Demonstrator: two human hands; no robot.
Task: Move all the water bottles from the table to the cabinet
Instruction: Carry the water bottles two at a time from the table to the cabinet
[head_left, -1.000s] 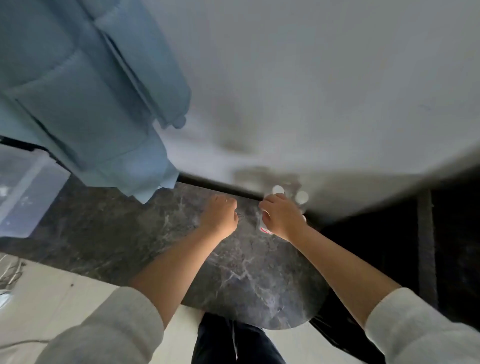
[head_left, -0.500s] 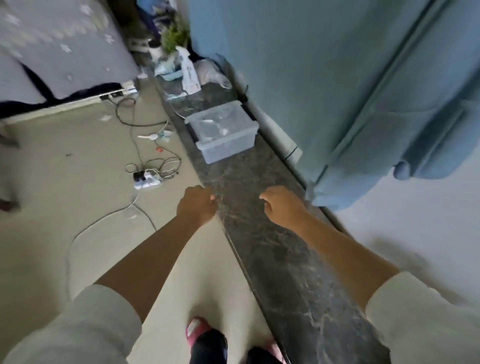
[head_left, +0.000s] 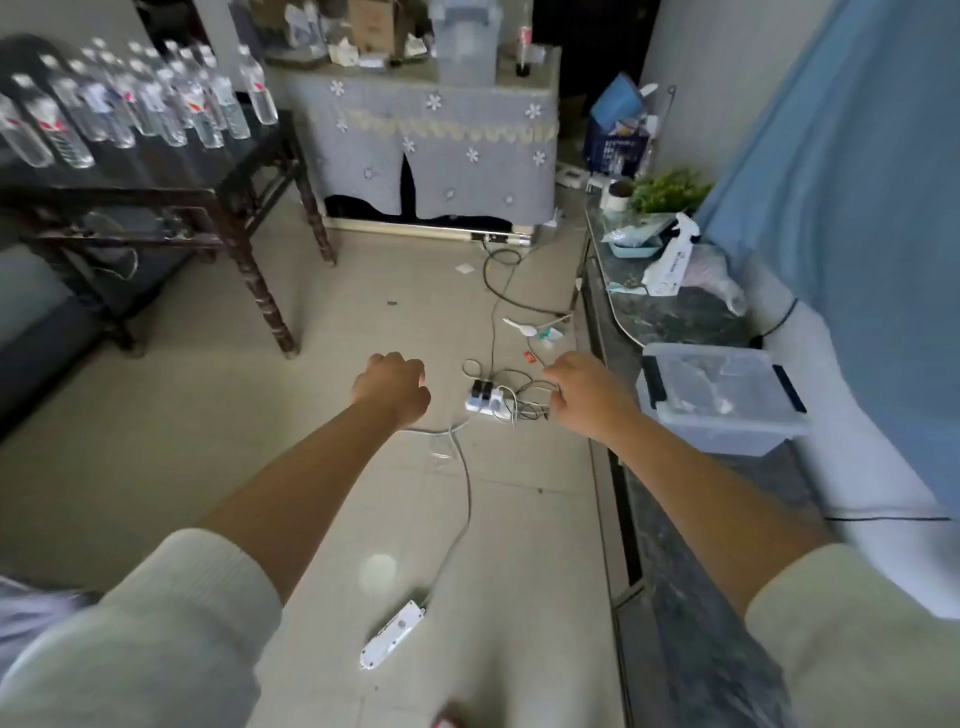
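Observation:
Several clear water bottles (head_left: 130, 104) with white caps and red labels stand upright on a dark wooden table (head_left: 171, 182) at the upper left. My left hand (head_left: 392, 387) and my right hand (head_left: 587, 395) are both stretched out over the floor, far from the bottles, fingers curled in loose fists with nothing in them. A long dark marble-topped cabinet (head_left: 691, 519) runs along the right side under my right arm.
A clear lidded plastic bin (head_left: 722, 400), a spray bottle (head_left: 670, 260) and a small plant (head_left: 667, 189) sit on the marble top. Power strips (head_left: 485, 402) and tangled cables lie on the tiled floor. A cloth-covered stand (head_left: 436, 150) is ahead; a blue curtain (head_left: 857, 208) hangs right.
My view has swung left, from the wall and marble top toward the room; the table of bottles has come into sight. The bottle near my right hand a second ago is gone; both hands are empty.

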